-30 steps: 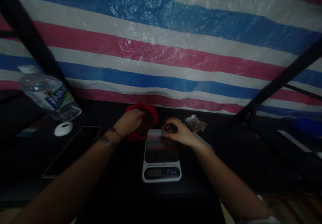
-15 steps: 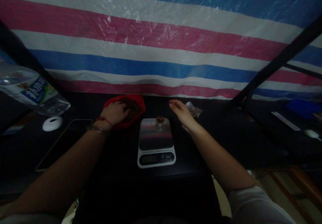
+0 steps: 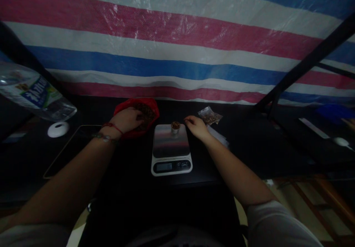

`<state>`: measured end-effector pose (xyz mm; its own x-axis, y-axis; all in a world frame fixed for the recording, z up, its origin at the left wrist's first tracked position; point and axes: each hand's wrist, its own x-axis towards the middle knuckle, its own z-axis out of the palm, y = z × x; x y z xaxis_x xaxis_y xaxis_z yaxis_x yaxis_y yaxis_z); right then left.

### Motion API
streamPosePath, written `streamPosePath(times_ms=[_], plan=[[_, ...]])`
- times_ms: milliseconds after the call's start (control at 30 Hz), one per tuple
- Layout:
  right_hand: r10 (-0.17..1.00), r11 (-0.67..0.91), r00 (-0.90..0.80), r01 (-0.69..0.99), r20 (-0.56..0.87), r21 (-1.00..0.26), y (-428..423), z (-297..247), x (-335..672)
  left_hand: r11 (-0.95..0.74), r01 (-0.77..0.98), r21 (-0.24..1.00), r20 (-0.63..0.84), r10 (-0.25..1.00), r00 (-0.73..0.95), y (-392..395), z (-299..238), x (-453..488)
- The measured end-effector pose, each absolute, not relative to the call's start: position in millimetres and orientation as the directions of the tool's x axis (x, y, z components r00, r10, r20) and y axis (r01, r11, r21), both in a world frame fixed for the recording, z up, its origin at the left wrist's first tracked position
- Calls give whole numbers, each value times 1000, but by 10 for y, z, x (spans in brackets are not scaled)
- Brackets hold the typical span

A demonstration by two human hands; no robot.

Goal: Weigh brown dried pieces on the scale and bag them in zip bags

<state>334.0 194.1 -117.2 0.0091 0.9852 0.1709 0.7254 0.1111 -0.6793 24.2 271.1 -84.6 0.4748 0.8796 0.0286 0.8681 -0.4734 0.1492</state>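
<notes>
My left hand (image 3: 126,120) is over a red plastic bag (image 3: 154,104) of small brown pieces (image 3: 146,111). Its curled fingers dip in among the pieces; whether they grip any is hidden. A white kitchen scale (image 3: 170,143) with a metal top stands in the middle. Near its far right corner sits a small round cup (image 3: 175,128), heaped with brown pieces. Just beyond that corner, my right hand (image 3: 196,125) has its fingers bent together, with nothing visible in them. Behind it lies a clear packet (image 3: 210,117) of brown pieces.
A phone (image 3: 73,149) lies left of the scale, below a white rounded object (image 3: 58,129) and a large clear bottle (image 3: 34,91). White sheets (image 3: 218,135) lie under my right wrist. At the right are a white spoon (image 3: 340,141) and a blue item (image 3: 334,114). Striped sheeting hangs behind.
My right hand has come closer to the scale's far right corner, uncovering more of the packet and white sheets. My left hand stays in the bag. The scale's display looks brighter.
</notes>
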Motion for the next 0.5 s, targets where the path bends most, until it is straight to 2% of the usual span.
streamPosePath(times_ms=[133, 300, 400, 500], plan=[[985, 106, 8, 754, 171, -648, 1931, -1182, 3303, -539, 840, 67, 31, 842, 538, 2694, -826, 271], [986, 101, 4, 777, 166, -621, 1921, -1166, 3303, -490, 862, 127, -14, 869, 495, 2632, -755, 254], [988, 93, 7, 782, 157, -616, 1916, -1158, 3297, -486, 865, 124, -90, 863, 497, 2609, -725, 252], [989, 81, 14, 772, 144, -630, 1917, -1159, 3295, -510, 851, 127, -94, 848, 522, 2615, -717, 253]])
